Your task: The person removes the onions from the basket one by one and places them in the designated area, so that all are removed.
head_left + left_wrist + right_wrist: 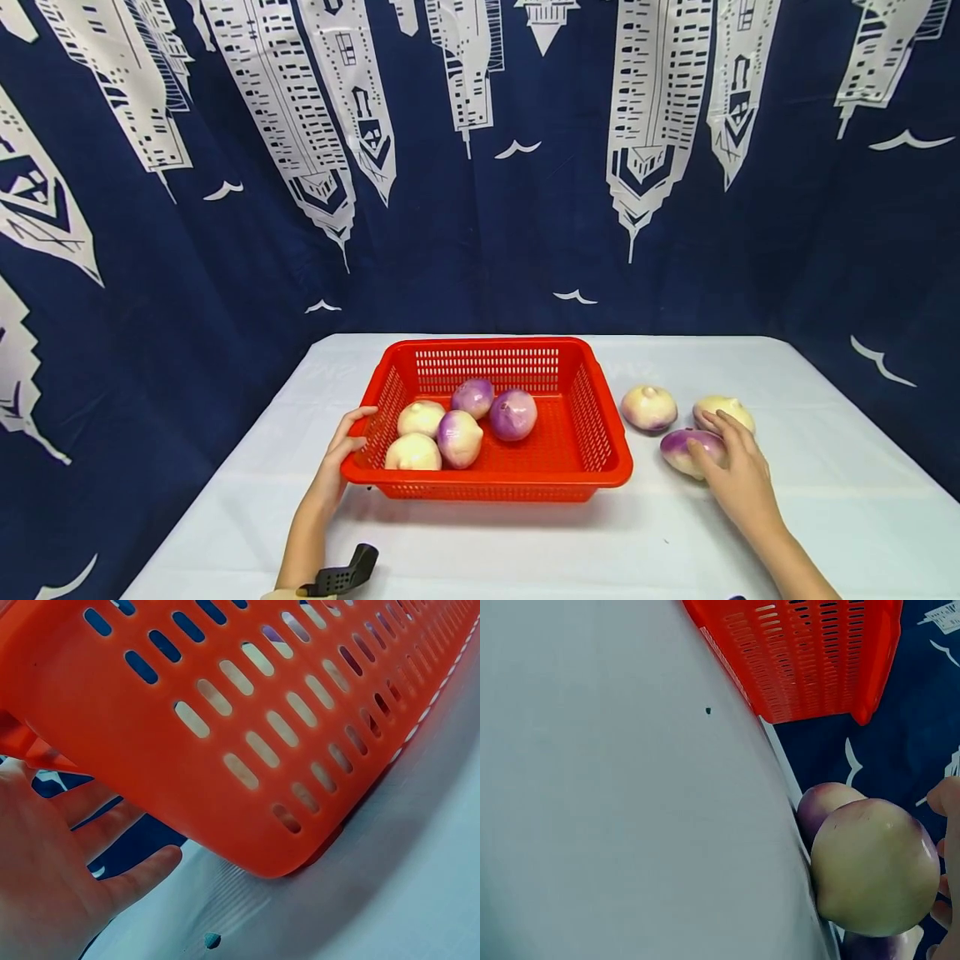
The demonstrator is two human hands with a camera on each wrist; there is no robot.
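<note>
"Looking how, that near turnip [692, 454]?"

"Showing glossy purple up top, fading to cream underneath. It's lying on the white table [525, 550], right of the red basket [487, 478], just in front of a paler turnip [729, 407]. Another pale turnip [648, 408] is sitting near, behind it and to the left."

"And the right hand [738, 475]?"

"Forearm's slanting in from the lower right. Hand's leaning over the near turnip's right side, thumb and fingers standing moderately apart, arching loosely. Fingertips are touching the skin or sitting right by it; can't tell which."

"And the left hand [335, 460]?"

"Touching the basket's left rim. Fingers are spreading, nearly straight; in the left wrist view the thumb is pointing out, clear of the basket. Forearm's angling up from the bottom edge, a black device [345, 573] sitting by it."

"Basket contents?"

"Five turnips [459, 439], bunching toward the left and middle: two mostly purple, three mostly cream, one of those showing a purple side."
</note>
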